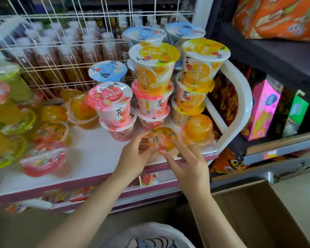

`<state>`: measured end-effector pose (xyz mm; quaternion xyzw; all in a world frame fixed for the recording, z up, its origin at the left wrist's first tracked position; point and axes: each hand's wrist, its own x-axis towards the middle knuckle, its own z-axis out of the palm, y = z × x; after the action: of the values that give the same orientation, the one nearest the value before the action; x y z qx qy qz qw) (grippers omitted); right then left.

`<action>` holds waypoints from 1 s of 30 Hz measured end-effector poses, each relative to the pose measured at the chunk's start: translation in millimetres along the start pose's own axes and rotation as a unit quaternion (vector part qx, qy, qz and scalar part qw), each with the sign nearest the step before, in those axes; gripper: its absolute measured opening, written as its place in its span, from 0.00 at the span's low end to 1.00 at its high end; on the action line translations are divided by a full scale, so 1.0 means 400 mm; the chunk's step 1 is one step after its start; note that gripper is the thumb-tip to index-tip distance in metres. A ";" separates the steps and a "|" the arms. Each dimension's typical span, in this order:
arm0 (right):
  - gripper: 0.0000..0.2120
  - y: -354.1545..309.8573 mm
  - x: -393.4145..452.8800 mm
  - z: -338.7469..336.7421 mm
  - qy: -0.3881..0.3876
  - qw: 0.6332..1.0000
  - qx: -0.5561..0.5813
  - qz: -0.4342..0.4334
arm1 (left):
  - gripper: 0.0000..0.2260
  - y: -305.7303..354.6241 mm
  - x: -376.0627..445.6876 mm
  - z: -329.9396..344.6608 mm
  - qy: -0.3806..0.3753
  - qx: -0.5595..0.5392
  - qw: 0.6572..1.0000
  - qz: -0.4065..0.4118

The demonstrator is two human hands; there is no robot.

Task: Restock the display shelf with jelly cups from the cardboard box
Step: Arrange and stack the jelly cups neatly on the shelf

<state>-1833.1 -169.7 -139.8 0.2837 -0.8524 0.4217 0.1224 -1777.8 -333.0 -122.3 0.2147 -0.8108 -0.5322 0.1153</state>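
Display shelf (pixel 89 154): white deck with pink front edge, spanning the left and centre of the frame; white wire grid (pixel 61 42) behind it, curved white end rail (pixel 240 97) at its right.

Cardboard box (pixel 254 212): brown, open, lower right of the frame, below and right of the shelf; its inside is mostly out of view.

Tall cup stacks, centre of the frame: orange stack (pixel 195 83) at the right, 3 cups high; mixed stack (pixel 153 86) with an orange cup on 2 pink ones; pink stack (pixel 113 108) of 2 cups; blue-lidded cups (pixel 107 70) behind.

Low jelly cups, left part of the shelf: red-lidded cup (pixel 43 160) near the front edge, yellow and green-rimmed ones further left, blurred.

Domed orange cup (pixel 198 128): lid down on the shelf, just right of the hands.

Jelly cup (pixel 162 138): small, orange, barcode on the lid, tilted toward the camera at the front of the shelf, centre of the frame, below the mixed stack.

Left hand (pixel 134 154): fingers curled on the left rim of the jelly cup, pinching it.

Right hand (pixel 190 163): fingers spread and straight, index tip touching the cup's right side.
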 end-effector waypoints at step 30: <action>0.13 -0.439 0.139 0.448 -0.330 0.865 0.335 0.174 | 0.30 -0.232 -0.180 -0.490 0.236 0.295 0.918 0.125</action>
<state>-1769.4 -417.0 -110.9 0.2775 -0.6858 0.5784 -0.3438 -1611.7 -490.2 -124.2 0.2552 -0.9004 -0.1844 0.3003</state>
